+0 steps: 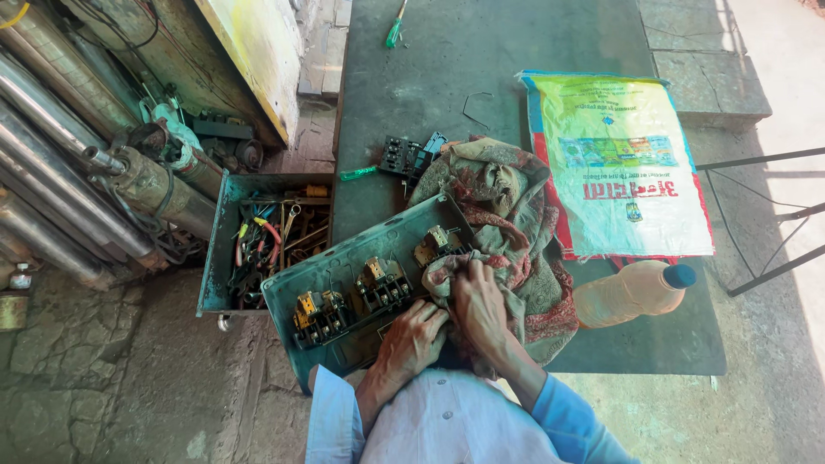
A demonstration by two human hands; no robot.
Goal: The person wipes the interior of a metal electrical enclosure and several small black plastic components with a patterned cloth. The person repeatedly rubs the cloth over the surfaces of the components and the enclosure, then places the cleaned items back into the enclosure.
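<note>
A teal metal electrical panel box (344,262) lies open on the dark table, with several black and brass contactor blocks (382,283) mounted inside. A worn red and grey rag (507,215) is draped over its right end. My right hand (481,309) presses a bunched part of the rag against the box's inside. Beside it, my left hand (412,339) rests on the box's near edge, fingers curled against the same rag.
An open toolbox (215,249) with pliers and spanners sits left of the table. A printed woven sack (623,163), an orange plastic bottle (632,292), a loose black switch part (404,156) and green screwdrivers (394,30) lie on the table. Steel pipes lean at far left.
</note>
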